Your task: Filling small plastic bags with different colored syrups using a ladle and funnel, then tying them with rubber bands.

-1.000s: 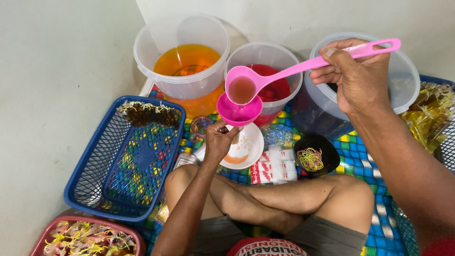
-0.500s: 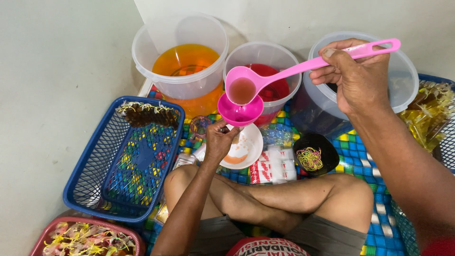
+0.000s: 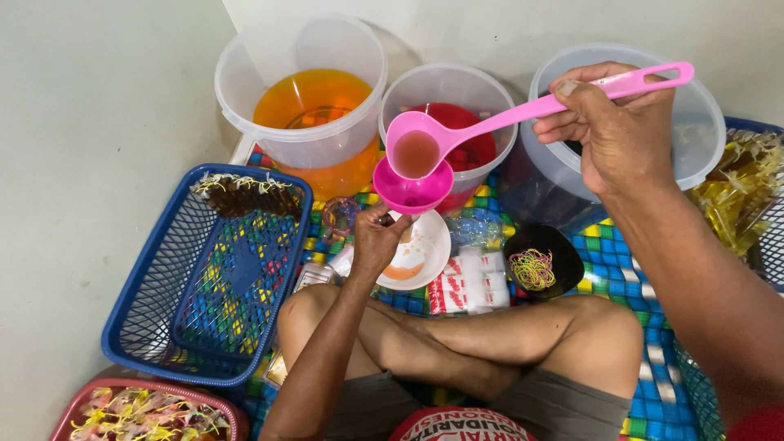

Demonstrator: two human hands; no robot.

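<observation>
We are pouring: our right hand (image 3: 621, 135) clasps the ladle (image 3: 416, 153), tipped over the funnel (image 3: 411, 192) our left hand (image 3: 377, 243) pinches closed above the plate (image 3: 425, 253); next calls for steady tilting.

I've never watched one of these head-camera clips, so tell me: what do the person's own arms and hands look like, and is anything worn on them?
Both are bare. The left hand and right hand have no gloves, rings, watch or bracelets that I can see. No sleeves reach either forearm; the arms are uncovered as far as the picture shows. The fingernails are short and plain.
</observation>
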